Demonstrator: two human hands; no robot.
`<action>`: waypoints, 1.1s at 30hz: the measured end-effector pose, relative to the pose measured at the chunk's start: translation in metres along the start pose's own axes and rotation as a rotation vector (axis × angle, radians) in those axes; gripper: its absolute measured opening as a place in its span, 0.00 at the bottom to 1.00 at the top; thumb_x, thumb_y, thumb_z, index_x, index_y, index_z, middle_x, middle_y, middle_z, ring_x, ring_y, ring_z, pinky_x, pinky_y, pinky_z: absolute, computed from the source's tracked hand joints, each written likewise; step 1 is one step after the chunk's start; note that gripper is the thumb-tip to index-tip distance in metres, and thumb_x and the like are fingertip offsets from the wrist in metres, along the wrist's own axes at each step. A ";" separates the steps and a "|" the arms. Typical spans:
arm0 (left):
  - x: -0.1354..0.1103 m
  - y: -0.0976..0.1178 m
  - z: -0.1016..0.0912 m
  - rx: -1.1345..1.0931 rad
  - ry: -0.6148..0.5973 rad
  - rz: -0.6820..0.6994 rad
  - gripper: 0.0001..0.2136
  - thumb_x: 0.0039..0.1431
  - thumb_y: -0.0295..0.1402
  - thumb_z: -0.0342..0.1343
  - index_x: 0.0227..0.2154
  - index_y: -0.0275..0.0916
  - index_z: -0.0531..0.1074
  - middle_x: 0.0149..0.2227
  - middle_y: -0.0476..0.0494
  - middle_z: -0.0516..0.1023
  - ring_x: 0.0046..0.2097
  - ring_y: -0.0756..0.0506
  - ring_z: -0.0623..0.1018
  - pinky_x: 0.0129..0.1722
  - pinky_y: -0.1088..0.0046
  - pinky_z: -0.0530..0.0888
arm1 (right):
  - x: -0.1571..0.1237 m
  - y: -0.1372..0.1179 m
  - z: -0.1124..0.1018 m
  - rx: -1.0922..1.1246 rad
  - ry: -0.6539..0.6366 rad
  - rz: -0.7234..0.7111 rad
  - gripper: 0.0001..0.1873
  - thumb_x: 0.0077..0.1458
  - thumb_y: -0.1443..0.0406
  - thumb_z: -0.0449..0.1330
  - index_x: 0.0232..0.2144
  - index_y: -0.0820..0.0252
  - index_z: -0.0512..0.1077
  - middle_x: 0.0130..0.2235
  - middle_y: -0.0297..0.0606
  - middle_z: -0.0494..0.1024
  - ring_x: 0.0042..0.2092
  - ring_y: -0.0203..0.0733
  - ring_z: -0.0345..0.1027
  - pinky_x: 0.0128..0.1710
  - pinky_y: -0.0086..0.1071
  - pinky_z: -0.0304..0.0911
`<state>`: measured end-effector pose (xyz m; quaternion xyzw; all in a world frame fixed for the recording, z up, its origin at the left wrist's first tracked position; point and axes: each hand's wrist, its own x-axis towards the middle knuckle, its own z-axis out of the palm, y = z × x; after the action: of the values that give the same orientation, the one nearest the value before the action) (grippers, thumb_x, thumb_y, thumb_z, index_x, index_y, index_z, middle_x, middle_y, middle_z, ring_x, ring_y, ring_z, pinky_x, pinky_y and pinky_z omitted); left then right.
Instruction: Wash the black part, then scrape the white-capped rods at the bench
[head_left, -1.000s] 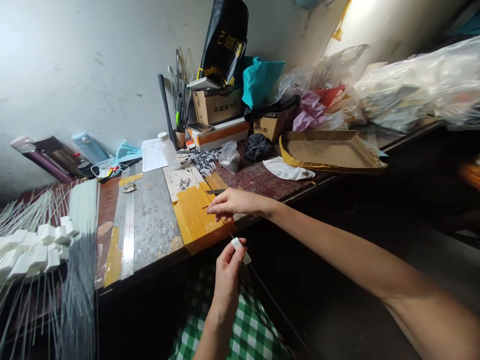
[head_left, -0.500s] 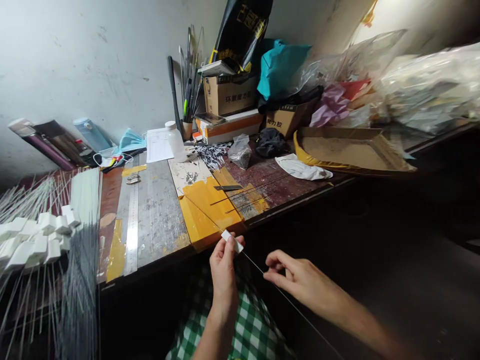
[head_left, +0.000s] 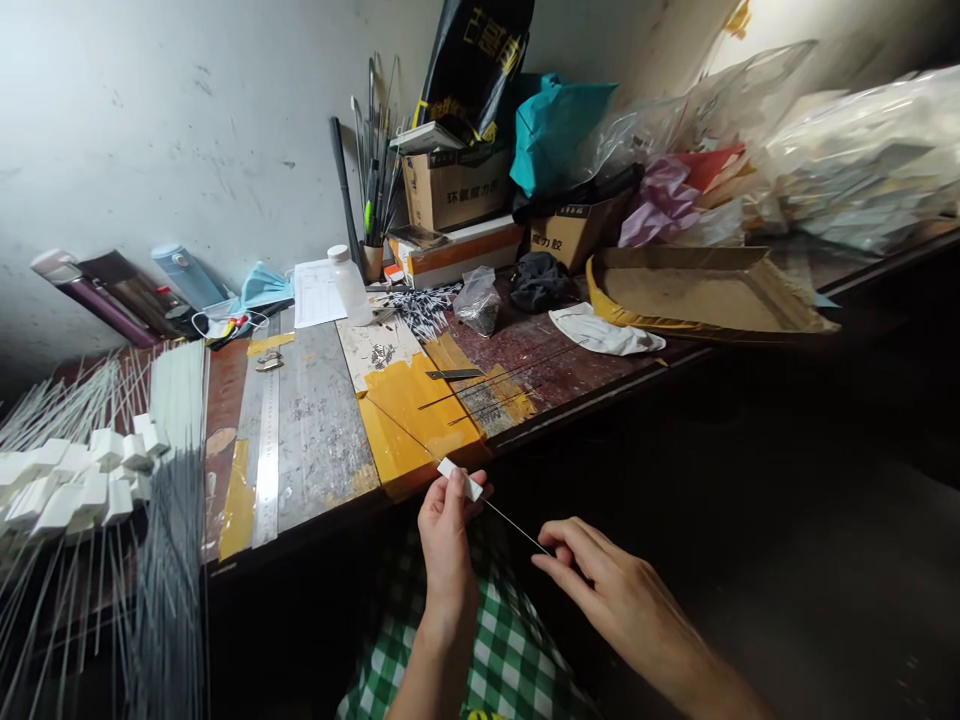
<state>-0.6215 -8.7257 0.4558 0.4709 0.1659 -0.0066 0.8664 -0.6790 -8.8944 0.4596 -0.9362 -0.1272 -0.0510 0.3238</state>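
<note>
My left hand (head_left: pixel 448 520) pinches a small white block (head_left: pixel 460 479) between thumb and fingers, just off the table's front edge. A thin rod (head_left: pixel 510 521) comes out of the block's lower right end. On the other side, a thin dark length (head_left: pixel 405 430) runs in line with it, up over the yellow-taped board (head_left: pixel 409 385). My right hand (head_left: pixel 592 570) is closed around the rod, thumb and fingertips at it, to the lower right of the block. Beyond these fingers the rod is hidden behind the hand.
At left lie a pile of white blocks (head_left: pixel 82 485) on thin rods and a grey rod bundle (head_left: pixel 176 540). A steel ruler (head_left: pixel 268 460), a knife blade (head_left: pixel 454 374), dark rods (head_left: pixel 487 385), a white cloth (head_left: pixel 600 332) and a cardboard tray (head_left: pixel 690 290) lie on the table.
My right hand has moved slightly down and right along the rod. The rod's far stretch, seen before past that hand, no longer shows. My left hand keeps its hold on the white block.
</note>
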 end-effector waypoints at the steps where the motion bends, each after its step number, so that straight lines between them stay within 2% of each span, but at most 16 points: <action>1: -0.001 0.000 0.001 0.009 -0.002 -0.003 0.17 0.56 0.46 0.61 0.33 0.34 0.73 0.37 0.38 0.82 0.38 0.43 0.81 0.44 0.66 0.74 | 0.000 0.000 0.001 0.000 0.016 -0.010 0.07 0.67 0.61 0.52 0.37 0.53 0.69 0.34 0.32 0.73 0.34 0.36 0.71 0.35 0.30 0.64; 9: 0.000 -0.003 0.005 0.033 -0.004 -0.016 0.19 0.54 0.48 0.62 0.31 0.34 0.73 0.37 0.37 0.83 0.39 0.41 0.82 0.45 0.65 0.73 | -0.003 -0.002 -0.001 0.038 0.042 -0.008 0.11 0.68 0.63 0.49 0.39 0.53 0.71 0.35 0.34 0.76 0.38 0.39 0.73 0.38 0.32 0.66; 13: -0.002 -0.001 0.004 0.044 -0.003 0.001 0.18 0.56 0.48 0.61 0.33 0.34 0.73 0.38 0.36 0.83 0.39 0.41 0.82 0.44 0.66 0.73 | -0.003 -0.005 0.001 0.083 0.037 0.031 0.09 0.67 0.62 0.51 0.37 0.53 0.70 0.34 0.34 0.74 0.34 0.38 0.72 0.35 0.30 0.66; 20: -0.003 0.002 0.000 0.043 0.014 -0.019 0.18 0.57 0.48 0.60 0.35 0.34 0.73 0.38 0.36 0.83 0.40 0.40 0.82 0.44 0.66 0.73 | 0.000 -0.010 0.004 0.156 0.003 0.022 0.14 0.68 0.62 0.47 0.38 0.54 0.72 0.34 0.34 0.75 0.33 0.36 0.73 0.33 0.28 0.67; 24: -0.005 0.001 0.000 0.047 0.008 -0.017 0.18 0.57 0.48 0.60 0.34 0.34 0.73 0.38 0.37 0.83 0.40 0.41 0.82 0.44 0.66 0.72 | 0.000 -0.010 0.009 0.162 0.098 0.018 0.11 0.67 0.60 0.50 0.40 0.54 0.72 0.38 0.37 0.75 0.36 0.38 0.74 0.36 0.29 0.69; 27: -0.007 -0.001 -0.002 0.045 -0.004 0.005 0.17 0.57 0.47 0.60 0.33 0.34 0.74 0.38 0.38 0.83 0.41 0.41 0.81 0.45 0.66 0.72 | -0.001 -0.011 0.011 0.215 0.134 0.015 0.11 0.67 0.60 0.51 0.36 0.54 0.72 0.36 0.37 0.74 0.36 0.38 0.73 0.38 0.29 0.69; 33: -0.008 -0.001 -0.002 0.050 0.014 0.033 0.17 0.57 0.47 0.61 0.33 0.35 0.74 0.36 0.39 0.83 0.41 0.42 0.80 0.46 0.66 0.71 | -0.008 -0.008 0.006 0.312 0.040 0.075 0.14 0.67 0.58 0.50 0.35 0.53 0.74 0.33 0.35 0.73 0.32 0.37 0.71 0.32 0.27 0.67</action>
<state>-0.6302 -8.7260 0.4560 0.4953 0.1638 0.0068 0.8531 -0.6888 -8.8865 0.4582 -0.8774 -0.0920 -0.0372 0.4694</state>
